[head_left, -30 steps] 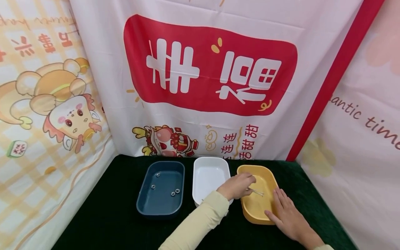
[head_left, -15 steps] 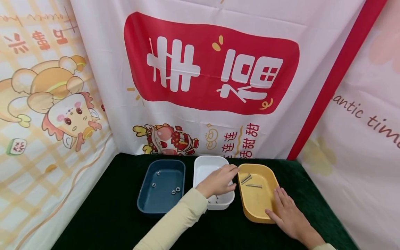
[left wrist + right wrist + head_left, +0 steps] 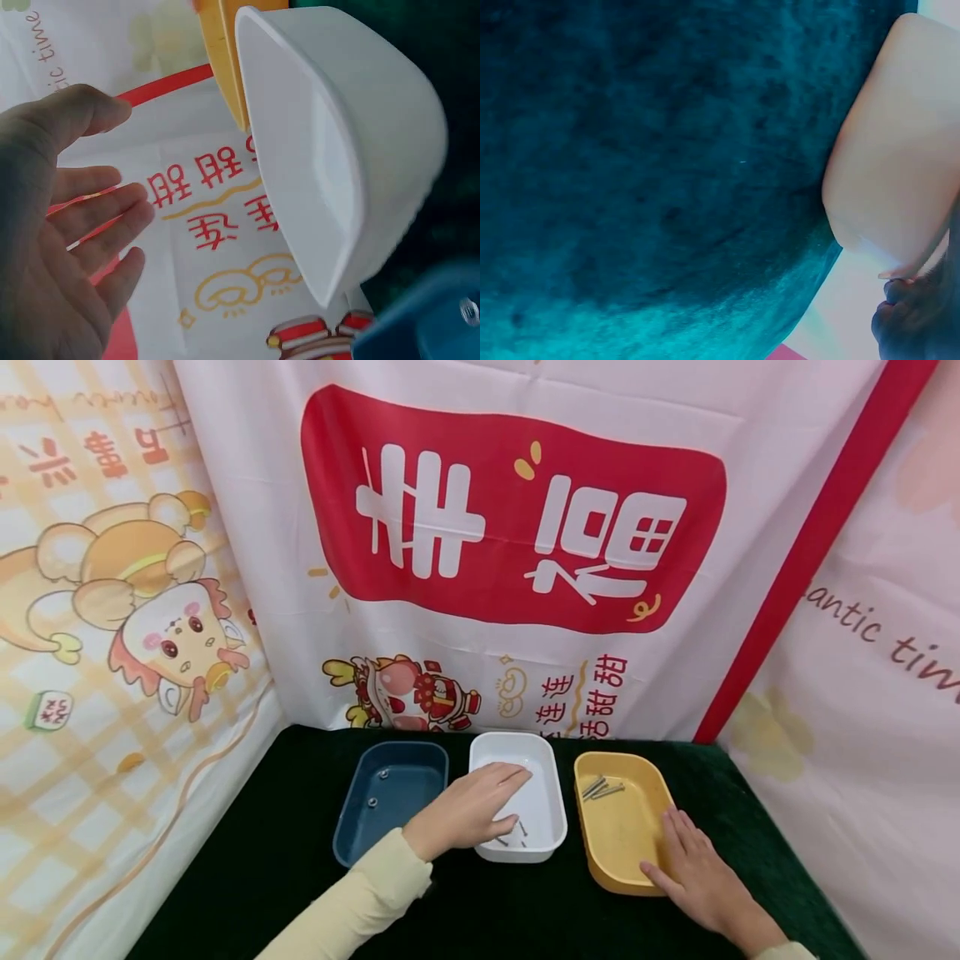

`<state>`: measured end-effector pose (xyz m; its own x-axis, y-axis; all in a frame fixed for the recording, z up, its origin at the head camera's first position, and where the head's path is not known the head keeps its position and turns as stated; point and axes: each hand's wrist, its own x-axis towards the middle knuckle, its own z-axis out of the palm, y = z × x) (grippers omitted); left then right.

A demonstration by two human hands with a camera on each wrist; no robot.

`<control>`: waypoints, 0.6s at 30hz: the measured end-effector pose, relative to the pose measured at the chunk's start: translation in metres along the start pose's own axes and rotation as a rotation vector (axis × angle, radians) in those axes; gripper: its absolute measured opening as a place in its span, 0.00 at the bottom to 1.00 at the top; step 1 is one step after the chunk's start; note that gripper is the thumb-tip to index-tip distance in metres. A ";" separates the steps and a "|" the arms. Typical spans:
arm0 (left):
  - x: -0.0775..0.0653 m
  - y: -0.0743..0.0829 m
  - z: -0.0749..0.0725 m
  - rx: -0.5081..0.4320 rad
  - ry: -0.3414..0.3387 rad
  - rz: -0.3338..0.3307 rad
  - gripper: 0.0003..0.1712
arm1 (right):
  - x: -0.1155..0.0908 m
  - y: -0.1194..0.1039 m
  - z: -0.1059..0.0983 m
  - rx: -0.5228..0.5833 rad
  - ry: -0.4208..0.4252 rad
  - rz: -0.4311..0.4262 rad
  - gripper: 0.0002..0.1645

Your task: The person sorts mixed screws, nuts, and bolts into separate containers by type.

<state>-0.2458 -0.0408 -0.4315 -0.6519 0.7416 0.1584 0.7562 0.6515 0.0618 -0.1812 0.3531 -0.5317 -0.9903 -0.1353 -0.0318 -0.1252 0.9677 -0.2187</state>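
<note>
My left hand (image 3: 471,806) hovers over the white tray (image 3: 557,827), palm down, holding nothing. In the left wrist view the same hand (image 3: 82,217) shows its fingers loosely extended and spread. Beneath it, a few small screws (image 3: 522,829) lie at the near end of the white tray. On the right, my right hand (image 3: 705,881) rests against the right rim of the yellow tray (image 3: 622,852), with straight fingers along the edge and the thumb at the near corner. Several long bolts (image 3: 597,787) lie together in that tray's far left part.
A dark blue tray (image 3: 352,835) stands at the left, holding metal nuts (image 3: 372,802); my left forearm hides part of it. All three trays sit in a row on dark green cloth (image 3: 517,910). Printed fabric (image 3: 510,527) hangs behind and at both sides.
A bolt has left my left hand and lies in the yellow tray beside the others. My left hand has moved left, from the yellow tray to above the white one. The right hand stays put.
</note>
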 end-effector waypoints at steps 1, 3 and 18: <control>-0.007 -0.001 -0.001 -0.001 -0.006 -0.013 0.38 | 0.000 0.000 -0.001 0.001 0.000 -0.001 0.64; -0.023 -0.003 -0.004 -0.010 -0.014 -0.032 0.39 | 0.001 -0.001 -0.004 0.009 -0.006 -0.001 0.65; -0.128 -0.049 0.012 -0.100 0.033 -0.318 0.43 | 0.003 0.001 -0.022 -0.043 -0.066 0.038 0.68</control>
<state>-0.1996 -0.1660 -0.4663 -0.8551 0.4971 0.1472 0.5181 0.8294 0.2090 -0.1852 0.3582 -0.5107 -0.9884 -0.1109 -0.1042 -0.0916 0.9805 -0.1739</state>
